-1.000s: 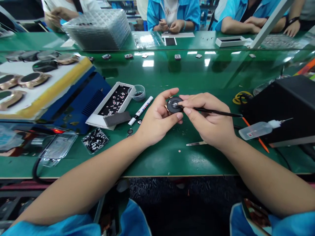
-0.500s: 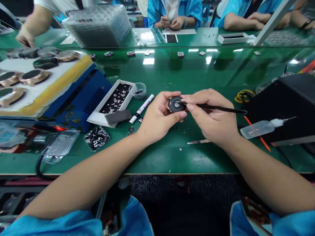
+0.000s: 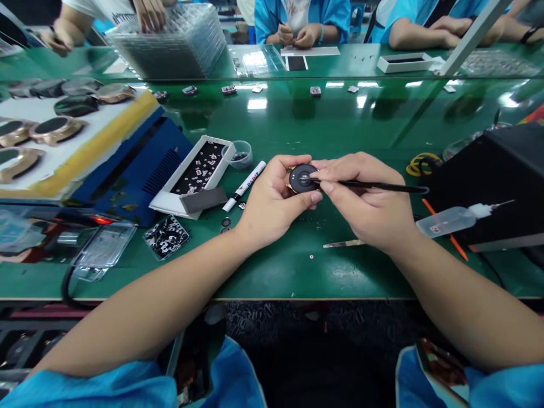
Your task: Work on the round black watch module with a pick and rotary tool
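A round black watch body (image 3: 301, 182) with a gold rim is held between the thumb and fingers of my left hand (image 3: 274, 207). Black tweezers (image 3: 374, 185) are pinched in my right hand (image 3: 369, 207), and their tips reach the middle of the watch's dark face. The fingertips of both hands nearly meet at the watch. Left of my hands lie a white paint marker (image 3: 244, 187), a white box of small parts (image 3: 221, 170) and a clear round cup (image 3: 240, 156). A thin blade-like tool (image 3: 343, 243) lies below my right hand.
A blue machine (image 3: 140, 164) with watches on top stands left. A clear case of black parts (image 3: 166, 237) sits nearby. At right are a black box (image 3: 501, 175), a dropper bottle (image 3: 453, 221) and an orange stick. People sit across the green table (image 3: 272, 277).
The tweezers have shifted slightly over the watch face, their tips nearer its middle. Across the table, a person's hand now reaches onto the stack of clear trays.
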Motion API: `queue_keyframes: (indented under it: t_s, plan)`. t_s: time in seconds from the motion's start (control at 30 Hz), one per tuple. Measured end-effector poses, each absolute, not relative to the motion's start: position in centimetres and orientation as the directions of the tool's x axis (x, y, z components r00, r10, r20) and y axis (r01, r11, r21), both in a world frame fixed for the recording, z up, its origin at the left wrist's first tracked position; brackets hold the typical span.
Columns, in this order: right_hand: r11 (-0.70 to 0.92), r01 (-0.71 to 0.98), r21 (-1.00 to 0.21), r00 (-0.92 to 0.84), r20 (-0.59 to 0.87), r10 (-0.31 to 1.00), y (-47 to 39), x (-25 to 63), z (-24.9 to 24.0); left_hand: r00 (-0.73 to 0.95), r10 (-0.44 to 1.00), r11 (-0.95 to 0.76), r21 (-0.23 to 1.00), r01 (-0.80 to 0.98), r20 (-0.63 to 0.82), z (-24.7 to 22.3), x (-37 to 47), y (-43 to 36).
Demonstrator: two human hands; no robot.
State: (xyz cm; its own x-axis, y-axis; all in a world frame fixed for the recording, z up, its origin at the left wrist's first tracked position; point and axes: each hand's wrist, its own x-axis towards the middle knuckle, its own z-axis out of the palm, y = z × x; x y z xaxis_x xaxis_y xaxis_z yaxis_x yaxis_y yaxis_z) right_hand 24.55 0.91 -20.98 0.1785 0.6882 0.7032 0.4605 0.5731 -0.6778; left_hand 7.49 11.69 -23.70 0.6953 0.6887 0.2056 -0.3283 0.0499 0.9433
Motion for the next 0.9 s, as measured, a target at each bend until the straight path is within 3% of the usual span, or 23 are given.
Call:
queue_keyframes:
  t_s: [0.9]
  plan:
    - [0.65,0.36,-0.67,0.188,0.734,0.653,1.29,24.8,-21.24,0.693,0.655,0.001,0.918,-0.397,0.299,-24.0,7.53,12.1]
